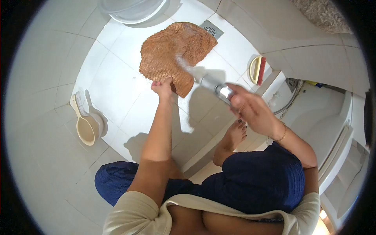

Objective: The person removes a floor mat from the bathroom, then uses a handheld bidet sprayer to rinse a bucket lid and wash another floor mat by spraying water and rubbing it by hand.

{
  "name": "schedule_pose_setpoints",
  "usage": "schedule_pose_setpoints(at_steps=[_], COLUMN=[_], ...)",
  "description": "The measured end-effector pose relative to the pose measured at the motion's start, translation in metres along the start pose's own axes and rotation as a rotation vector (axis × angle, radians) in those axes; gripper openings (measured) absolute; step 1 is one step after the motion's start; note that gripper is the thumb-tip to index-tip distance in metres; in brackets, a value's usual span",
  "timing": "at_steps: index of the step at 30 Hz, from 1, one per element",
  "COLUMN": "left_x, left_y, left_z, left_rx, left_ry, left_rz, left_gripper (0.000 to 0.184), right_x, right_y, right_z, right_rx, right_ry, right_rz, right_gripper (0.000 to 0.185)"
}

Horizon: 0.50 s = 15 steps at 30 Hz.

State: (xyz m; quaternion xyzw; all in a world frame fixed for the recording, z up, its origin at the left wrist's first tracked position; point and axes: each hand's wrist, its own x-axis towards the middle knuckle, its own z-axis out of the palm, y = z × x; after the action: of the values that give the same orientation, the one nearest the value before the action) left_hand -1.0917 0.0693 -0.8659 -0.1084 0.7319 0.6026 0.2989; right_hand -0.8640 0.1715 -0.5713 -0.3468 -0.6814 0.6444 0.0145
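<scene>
A brown, bumpy-textured bath mat (166, 53) lies partly folded on the white tiled floor. My left hand (162, 87) pinches its near edge, fingers closed on the fabric. My right hand (253, 111) is wrapped around a silver handheld sprayer (213, 87), whose head points toward the mat. Water streams from it onto the mat's right-hand part. The sprayer is slightly blurred, and my fingers cover its handle.
A cream water dipper (86, 131) leans by the left wall. A red-bristled scrub brush (257, 70) rests at the right, and a floor drain (211, 29) sits behind the mat. A clear plastic basin (135, 9) stands at the top; a toilet (333, 156) is on the right.
</scene>
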Motion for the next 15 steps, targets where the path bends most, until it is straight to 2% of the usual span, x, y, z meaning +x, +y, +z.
schedule_pose_setpoints(at_steps=[1, 2, 3, 5, 6, 7, 8, 9, 10, 12, 13, 15], left_x=[-0.009, -0.007, -0.002, 0.009, -0.025, -0.023, -0.019, -0.016, -0.018, -0.027, -0.035, -0.046], left_y=[0.004, 0.003, -0.005, -0.016, 0.017, 0.019, 0.02, 0.02, 0.016, 0.006, 0.013, 0.02], left_z=[-0.001, -0.006, -0.007, -0.005, 0.004, 0.005, 0.006, 0.007, 0.013, 0.03, 0.032, 0.029], left_rx=[-0.046, -0.219, -0.216, -0.147, -0.119, -0.121, -0.121, -0.119, -0.119, 0.086, 0.083, 0.15], left_ry=[-0.046, -0.271, -0.27, -0.357, -0.23, -0.23, -0.368, -0.505, -0.506, 0.133, 0.134, 0.25], left_rz=[-0.166, -0.227, -0.227, -0.444, -0.437, -0.436, -0.458, -0.479, -0.481, -0.156, -0.155, -0.2], left_gripper=[0.081, 0.069, 0.069, 0.06, 0.057, 0.057, 0.059, 0.062, 0.062, 0.063, 0.063, 0.065], right_x=[-0.001, -0.002, -0.002, 0.001, 0.003, 0.005, 0.008, 0.01, 0.011, 0.011, 0.009, 0.001], right_y=[0.004, 0.007, 0.007, 0.008, 0.009, 0.012, 0.012, 0.011, 0.008, 0.008, 0.011, 0.015], right_z=[0.005, 0.008, 0.009, 0.006, 0.003, 0.0, -0.003, -0.005, -0.008, -0.006, -0.002, 0.009], right_rx=[-0.023, -0.046, -0.043, -0.052, -0.055, -0.02, 0.015, 0.014, 0.036, 0.042, 0.041, 0.066], right_ry=[-0.072, -0.144, -0.144, -0.159, -0.159, -0.022, 0.116, 0.116, 0.19, 0.272, 0.271, 0.027], right_rz=[-0.026, -0.054, -0.055, 0.104, 0.102, 0.092, 0.082, 0.085, 0.051, 0.028, 0.026, -0.009], right_gripper=[0.045, 0.044, 0.044, 0.044, 0.044, 0.045, 0.047, 0.047, 0.048, 0.05, 0.05, 0.05])
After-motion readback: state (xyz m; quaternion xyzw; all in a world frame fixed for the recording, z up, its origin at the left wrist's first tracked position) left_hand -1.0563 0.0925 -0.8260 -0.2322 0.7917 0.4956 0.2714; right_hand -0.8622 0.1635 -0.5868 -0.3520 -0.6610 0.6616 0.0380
